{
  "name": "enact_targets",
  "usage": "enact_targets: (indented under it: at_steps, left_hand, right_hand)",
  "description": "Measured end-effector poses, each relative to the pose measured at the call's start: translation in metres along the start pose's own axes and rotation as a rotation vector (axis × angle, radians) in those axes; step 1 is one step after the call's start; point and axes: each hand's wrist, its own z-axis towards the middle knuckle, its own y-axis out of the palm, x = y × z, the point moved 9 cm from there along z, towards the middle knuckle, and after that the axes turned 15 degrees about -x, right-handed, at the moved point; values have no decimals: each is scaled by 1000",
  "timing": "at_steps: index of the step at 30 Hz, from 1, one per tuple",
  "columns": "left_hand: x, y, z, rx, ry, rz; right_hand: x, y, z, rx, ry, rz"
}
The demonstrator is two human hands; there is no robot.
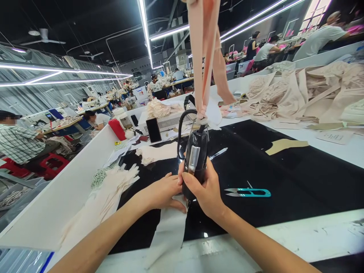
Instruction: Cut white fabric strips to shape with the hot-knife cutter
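My right hand (206,189) grips a black hand-held electric tool (195,157) held upright over the black work mat (298,174); the tool hangs from a pale pink strap (203,57) coming down from above, with a black cord (182,132) looping at its left. My left hand (165,191) lies flat with fingers pressing a pale fabric strip (167,231) onto the mat, right beside the tool's lower end. The strip runs toward me over the table edge.
Teal thread snips (248,192) lie on the mat right of my hands, a pen (218,153) behind. A stack of beige cut pieces (113,189) sits left, a fabric heap (307,94) far right, a phone (153,129) and red box (117,129) behind. Other people work at sewing stations around.
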Motion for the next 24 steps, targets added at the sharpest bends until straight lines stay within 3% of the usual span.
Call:
enact_targets:
  at_steps: [4, 7, 9, 14, 20, 24]
  left_hand:
    - [9, -2, -16, 185, -23, 101]
    - [15, 8, -36, 349, -187, 162]
    - [23, 24, -41, 349, -267, 204]
    - [41, 52, -45, 360, -253, 282]
    - [31, 52, -59, 325, -74, 269]
    - [26, 48, -71, 315, 16, 265]
  right_hand:
    - [-6, -2, 0, 10, 3, 15]
    - [-12, -7, 2, 24, -7, 27]
    - [-15, -9, 4, 19, -23, 24]
    - [-20, -17, 9, 26, 0, -101]
    - [-35, -14, 13, -49, 64, -281]
    - [-45, -10, 9, -50, -3, -305]
